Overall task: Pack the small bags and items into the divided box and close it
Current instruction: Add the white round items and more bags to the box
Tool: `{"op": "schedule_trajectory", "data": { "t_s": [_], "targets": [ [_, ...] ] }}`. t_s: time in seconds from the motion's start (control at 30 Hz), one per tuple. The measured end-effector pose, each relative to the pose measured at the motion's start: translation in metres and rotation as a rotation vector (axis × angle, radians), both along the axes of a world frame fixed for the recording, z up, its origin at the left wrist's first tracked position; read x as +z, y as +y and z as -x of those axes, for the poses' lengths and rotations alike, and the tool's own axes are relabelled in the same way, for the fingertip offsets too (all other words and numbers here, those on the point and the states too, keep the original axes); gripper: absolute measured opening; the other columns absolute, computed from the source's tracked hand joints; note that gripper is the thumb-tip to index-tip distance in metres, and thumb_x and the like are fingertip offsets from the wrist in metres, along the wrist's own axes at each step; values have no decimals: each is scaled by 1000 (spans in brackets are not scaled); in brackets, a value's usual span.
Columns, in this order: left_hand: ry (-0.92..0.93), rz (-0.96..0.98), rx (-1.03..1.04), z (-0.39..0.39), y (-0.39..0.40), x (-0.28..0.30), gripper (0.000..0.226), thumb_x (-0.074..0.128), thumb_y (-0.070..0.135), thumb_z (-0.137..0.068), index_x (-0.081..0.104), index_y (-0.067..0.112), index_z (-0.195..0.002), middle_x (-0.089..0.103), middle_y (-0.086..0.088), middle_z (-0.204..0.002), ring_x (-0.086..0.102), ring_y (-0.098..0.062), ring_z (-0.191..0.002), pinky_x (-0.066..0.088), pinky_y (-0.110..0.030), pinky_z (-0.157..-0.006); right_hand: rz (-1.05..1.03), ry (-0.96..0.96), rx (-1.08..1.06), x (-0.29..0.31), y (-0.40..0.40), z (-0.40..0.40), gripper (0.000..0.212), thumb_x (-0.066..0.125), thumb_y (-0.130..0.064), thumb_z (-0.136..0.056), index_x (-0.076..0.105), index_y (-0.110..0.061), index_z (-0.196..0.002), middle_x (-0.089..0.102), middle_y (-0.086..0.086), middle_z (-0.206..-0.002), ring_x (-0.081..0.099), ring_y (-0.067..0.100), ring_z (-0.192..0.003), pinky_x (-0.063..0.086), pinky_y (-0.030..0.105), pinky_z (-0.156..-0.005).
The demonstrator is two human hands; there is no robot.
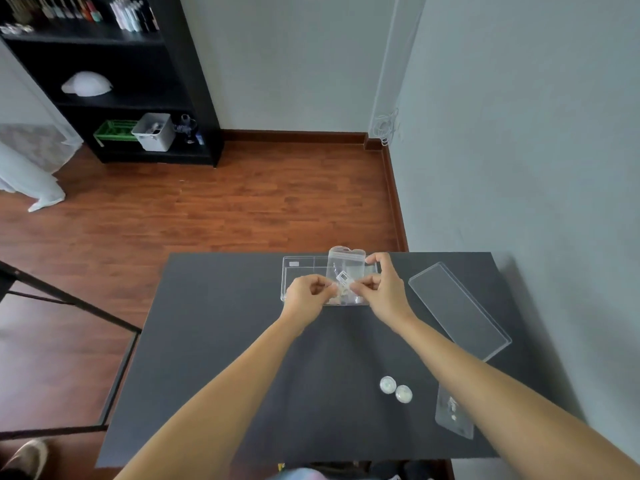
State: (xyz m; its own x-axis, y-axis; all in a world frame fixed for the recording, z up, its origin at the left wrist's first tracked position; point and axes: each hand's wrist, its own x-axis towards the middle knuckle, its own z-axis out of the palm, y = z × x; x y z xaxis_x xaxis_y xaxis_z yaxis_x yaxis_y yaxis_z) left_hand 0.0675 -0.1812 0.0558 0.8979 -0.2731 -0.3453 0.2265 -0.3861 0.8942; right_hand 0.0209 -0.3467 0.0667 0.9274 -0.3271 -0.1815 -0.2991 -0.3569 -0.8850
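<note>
Two hands are seen above the far middle of the dark desk (214, 358). One clear zip bag (346, 271) is held upright over the divided box (301, 268), its long axis running away from the person and its sealed top pointing to the far edge. The left hand (306, 294) has its fingers pressed together, pinching the bag's lower left part; the right hand (382, 289) pinches the lower right part, with another finger at the bag's upper right edge. One box lies open, its long axis across the desk. One clear lid (459, 310) lies flat to the right, set diagonally. Two small round containers (396, 389) lie side by side near the front, and a second bag (453, 415) lies just right of them, partly hidden by the right forearm.
</note>
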Motion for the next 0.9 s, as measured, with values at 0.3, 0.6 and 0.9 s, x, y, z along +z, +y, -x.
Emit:
{"op": "schedule_trajectory", "data": {
  "t_s": [0.3, 0.6, 0.9],
  "targets": [
    [-325, -859, -290, -11, 11, -43, 79, 32, 57, -96, -8, 19, -153, -27, -17, -157, -26, -34, -145, -1, -58, -117, 364, 76, 27, -14, -38, -14, 27, 60, 1, -85, 61, -14, -107, 71, 7, -77, 64, 27, -82, 53, 39, -84],
    [-203, -881, -264, -7, 5, -61, 84, 18, 65, -94, -17, 15, -151, -29, -21, -155, -30, -33, -143, -8, -54, -117, 456, 253, 215, -23, -20, -36, 35, 66, -8, -86, 65, -7, -121, 70, 17, -113, 62, 35, -109, 48, 40, -98],
    [-166, -884, -247, 1, -2, -64, 83, 12, 68, -91, -17, 19, -151, -31, -22, -154, -33, -33, -142, -11, -55, -116, 1000, 312, 486, -28, -18, -41, 3, 65, -12, -87, 67, -12, -87, 52, 5, -75, 45, 26, -81, 42, 32, -70]
  ]
}}
